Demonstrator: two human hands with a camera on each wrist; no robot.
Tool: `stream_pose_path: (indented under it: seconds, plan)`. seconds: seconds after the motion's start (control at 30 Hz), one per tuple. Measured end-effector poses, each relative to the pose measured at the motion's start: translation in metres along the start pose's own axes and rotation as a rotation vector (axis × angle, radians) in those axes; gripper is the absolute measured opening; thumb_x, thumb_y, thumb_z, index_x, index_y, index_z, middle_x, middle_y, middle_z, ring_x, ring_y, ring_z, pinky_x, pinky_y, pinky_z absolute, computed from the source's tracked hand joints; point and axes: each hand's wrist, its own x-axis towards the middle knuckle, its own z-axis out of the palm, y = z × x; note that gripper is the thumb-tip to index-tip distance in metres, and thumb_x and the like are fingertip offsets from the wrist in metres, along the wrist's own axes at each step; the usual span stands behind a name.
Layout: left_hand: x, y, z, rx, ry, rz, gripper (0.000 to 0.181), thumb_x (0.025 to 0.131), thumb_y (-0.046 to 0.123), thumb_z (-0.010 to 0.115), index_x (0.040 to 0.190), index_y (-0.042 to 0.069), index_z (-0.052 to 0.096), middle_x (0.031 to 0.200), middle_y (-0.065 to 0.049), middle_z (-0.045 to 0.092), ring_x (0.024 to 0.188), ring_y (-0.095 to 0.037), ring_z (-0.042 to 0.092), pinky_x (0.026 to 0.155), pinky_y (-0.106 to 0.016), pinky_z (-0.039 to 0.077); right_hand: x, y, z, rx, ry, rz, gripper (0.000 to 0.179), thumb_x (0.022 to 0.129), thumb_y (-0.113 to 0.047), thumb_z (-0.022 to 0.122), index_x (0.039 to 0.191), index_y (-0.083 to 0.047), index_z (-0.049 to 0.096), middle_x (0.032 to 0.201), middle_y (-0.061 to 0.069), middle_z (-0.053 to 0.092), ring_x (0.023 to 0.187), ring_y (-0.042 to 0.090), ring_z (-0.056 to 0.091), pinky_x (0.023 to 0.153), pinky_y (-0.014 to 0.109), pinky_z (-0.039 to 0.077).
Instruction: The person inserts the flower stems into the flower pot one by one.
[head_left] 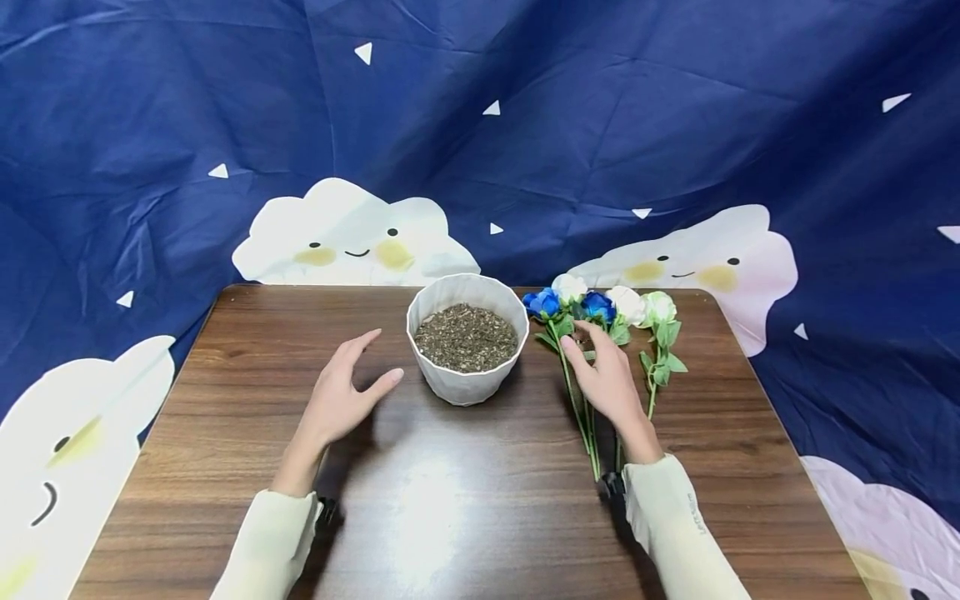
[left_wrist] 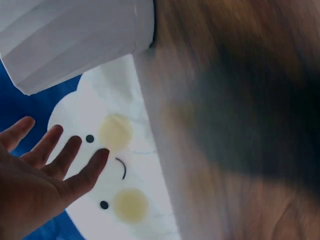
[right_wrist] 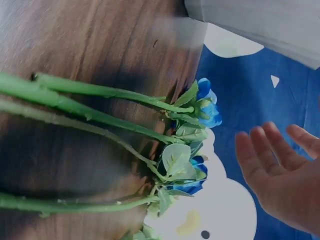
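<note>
A white faceted flowerpot (head_left: pixel 467 385) filled with brown soil (head_left: pixel 467 337) stands at the back middle of the table. To its left, my left hand (head_left: pixel 342 396) hovers with fingers and thumb spread, holding nothing; the left wrist view shows the hand (left_wrist: pixel 55 175) apart from the pot (left_wrist: pixel 80 40). My right hand (head_left: pixel 606 379) is over the artificial roses, its fingers loosely extended. Two blue roses (head_left: pixel 544 303) and several white ones (head_left: pixel 660 307) lie in a row, stems toward me. In the right wrist view the hand (right_wrist: pixel 280 165) is apart from the green stems (right_wrist: pixel 100 115).
The brown wooden table (head_left: pixel 450 517) reflects a bright glare near its front. Behind it hangs a dark blue cloth (head_left: pixel 480 167) printed with smiling clouds and small white triangles. Dark wrist straps (head_left: pixel 613 485) show at both cuffs.
</note>
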Motion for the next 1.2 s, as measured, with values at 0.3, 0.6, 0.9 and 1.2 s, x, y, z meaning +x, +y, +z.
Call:
stream_pose_path:
  seconds: [0.3, 0.6, 0.9, 1.2]
  plan:
    - [0.009, 0.0, 0.007, -0.415, 0.015, -0.03, 0.053, 0.095, 0.02, 0.072, 0.143, 0.009, 0.052, 0.139, -0.017, 0.055, 0.127, -0.038, 0.052, 0.105, -0.06, 0.046, 0.01, 0.011, -0.001, 0.154, 0.003, 0.085, 0.046, 0.104, -0.031, 0.058, 0.137, 0.002, 0.056, 0.123, 0.024, 0.064, 0.11, 0.038, 0.061, 0.093, 0.05, 0.053]
    - [0.016, 0.007, 0.01, -0.713, -0.042, -0.139, 0.051, 0.096, 0.005, 0.067, 0.142, 0.0, 0.047, 0.134, -0.02, 0.049, 0.119, -0.03, 0.053, 0.087, -0.035, 0.062, 0.016, 0.026, 0.007, 0.284, -0.101, 0.193, 0.048, 0.103, -0.027, 0.06, 0.136, 0.007, 0.054, 0.123, 0.029, 0.062, 0.104, 0.047, 0.064, 0.081, 0.052, 0.062]
    - [0.025, 0.012, 0.012, -0.754, -0.037, -0.131, 0.054, 0.092, -0.001, 0.069, 0.141, -0.003, 0.046, 0.135, -0.023, 0.048, 0.12, -0.034, 0.052, 0.089, -0.042, 0.062, 0.019, 0.037, 0.011, 0.347, -0.176, 0.302, 0.053, 0.099, -0.021, 0.067, 0.14, 0.009, 0.049, 0.125, 0.029, 0.059, 0.11, 0.041, 0.063, 0.087, 0.045, 0.062]
    - [0.04, 0.016, 0.013, -0.846, -0.055, -0.196, 0.054, 0.094, -0.002, 0.065, 0.142, -0.007, 0.042, 0.13, -0.02, 0.049, 0.107, -0.021, 0.059, 0.093, -0.056, 0.057, 0.024, 0.043, 0.017, 0.349, -0.269, 0.374, 0.059, 0.099, -0.02, 0.067, 0.144, 0.01, 0.044, 0.132, 0.031, 0.053, 0.115, 0.04, 0.061, 0.096, 0.045, 0.058]
